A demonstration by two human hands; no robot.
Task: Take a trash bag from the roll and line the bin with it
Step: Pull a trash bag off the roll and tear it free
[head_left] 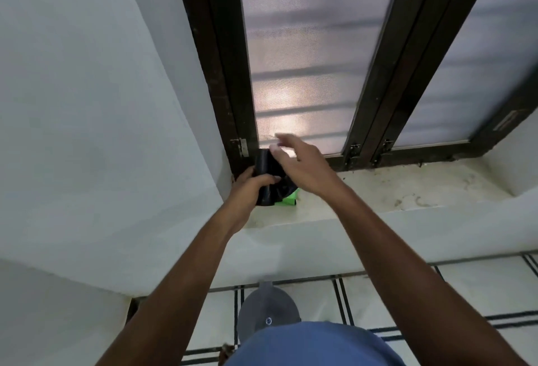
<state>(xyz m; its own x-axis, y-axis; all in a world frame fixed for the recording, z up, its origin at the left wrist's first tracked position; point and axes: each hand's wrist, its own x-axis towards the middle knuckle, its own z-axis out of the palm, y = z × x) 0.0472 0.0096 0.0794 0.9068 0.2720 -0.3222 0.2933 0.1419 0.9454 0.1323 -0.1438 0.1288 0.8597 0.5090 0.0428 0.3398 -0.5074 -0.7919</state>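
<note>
1. Black roll [265,174]: glossy, tightly wound plastic, upright and slightly tilted, held just above the sill's [378,190] left end, against the dark window frame [224,74].
2. Loose black film fanned out from the roll's right side, creased, partly hidden behind the right wrist.
3. Left hand [250,188]: closed round the roll's lower half, fingers curled across the front.
4. Right hand [297,158]: spread open, fingers blurred, fingertips at the roll's top edge; whether touching it, cannot tell; gripping nothing visibly.
5. Green packet [286,201]: bright, flat, lying on the sill just below and behind the roll, mostly covered by it.
6. Grey bin [266,310]: on the tiled floor [407,292] below the sill, seen from above, lid shut with a small round knob near the front; contents hidden; lower part cut off by a blue shirt [314,345].
7. Sill: pale, stained, with dark specks along the frame.
</note>
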